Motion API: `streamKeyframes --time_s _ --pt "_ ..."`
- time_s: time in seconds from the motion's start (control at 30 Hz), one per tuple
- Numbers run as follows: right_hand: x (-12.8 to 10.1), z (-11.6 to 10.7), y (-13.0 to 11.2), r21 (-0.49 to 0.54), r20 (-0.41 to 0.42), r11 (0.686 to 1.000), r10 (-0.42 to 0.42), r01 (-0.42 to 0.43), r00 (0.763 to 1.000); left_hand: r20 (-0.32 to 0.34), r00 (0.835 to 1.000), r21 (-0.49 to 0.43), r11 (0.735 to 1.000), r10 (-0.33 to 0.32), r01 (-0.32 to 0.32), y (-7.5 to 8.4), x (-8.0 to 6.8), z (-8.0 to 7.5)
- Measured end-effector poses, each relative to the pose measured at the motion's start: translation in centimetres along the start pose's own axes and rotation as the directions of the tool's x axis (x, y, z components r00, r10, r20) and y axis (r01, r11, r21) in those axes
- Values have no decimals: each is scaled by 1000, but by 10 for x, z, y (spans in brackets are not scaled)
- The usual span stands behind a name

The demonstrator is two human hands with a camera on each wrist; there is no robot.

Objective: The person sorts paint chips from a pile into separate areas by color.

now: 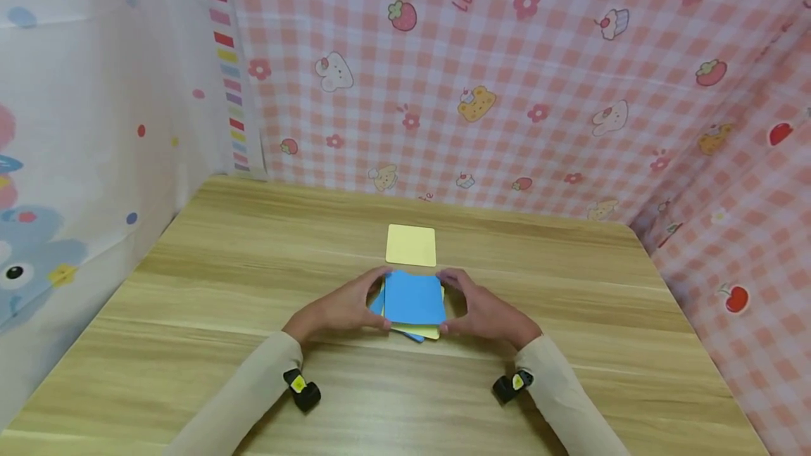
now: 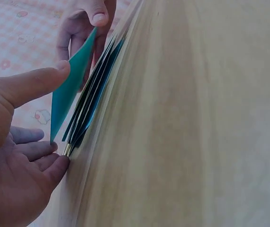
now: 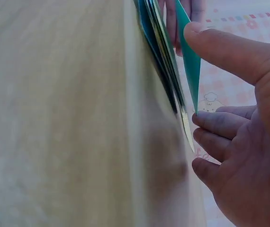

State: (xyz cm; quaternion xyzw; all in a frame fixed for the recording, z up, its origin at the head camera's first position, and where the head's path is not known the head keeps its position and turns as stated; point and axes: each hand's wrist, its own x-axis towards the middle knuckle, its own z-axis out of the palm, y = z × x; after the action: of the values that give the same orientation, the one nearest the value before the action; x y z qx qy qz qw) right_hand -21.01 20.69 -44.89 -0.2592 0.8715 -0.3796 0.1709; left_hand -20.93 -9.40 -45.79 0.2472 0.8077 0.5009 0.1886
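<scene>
Both hands pinched the top blue card off a loose stack.
Left hand and right hand gripped the blue card by opposite edges; the stack beneath sat skewed, so a lower card could have dragged along or slid askew.

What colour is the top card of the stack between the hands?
Blue top card; clearest in the head view.

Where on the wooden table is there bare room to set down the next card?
Bare wood lies left of the lone yellow square card, right of it toward the pink checked curtain, and along the near table edge. It is crowded at the centre, where the left hand and right hand flank the blue-topped card stack.
</scene>
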Motion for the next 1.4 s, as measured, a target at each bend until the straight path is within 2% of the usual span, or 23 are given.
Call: streamKeyframes --time_s 0.13,0.33,0.47,1.07,1.4 --pt "0 -3 -3 16 -28 999 -41 41 999 -2 1000 9 1000 15 -15 3 -3 -4" --pt "-3 -8 -12 40 -92 992 -117 121 989 -27 1000 38 999 4 -3 15 -10 -13" --pt "-6 -11 -19 35 -125 985 -166 171 978 -48 998 45 998 33 -31 23 -13 -18" --pt "-16 -13 -34 -20 -149 980 -198 197 969 -50 996 54 996 70 -68 34 -23 -20" --pt "-30 -4 -41 -22 -162 984 -176 174 971 -47 997 52 997 59 -57 36 -36 -12"
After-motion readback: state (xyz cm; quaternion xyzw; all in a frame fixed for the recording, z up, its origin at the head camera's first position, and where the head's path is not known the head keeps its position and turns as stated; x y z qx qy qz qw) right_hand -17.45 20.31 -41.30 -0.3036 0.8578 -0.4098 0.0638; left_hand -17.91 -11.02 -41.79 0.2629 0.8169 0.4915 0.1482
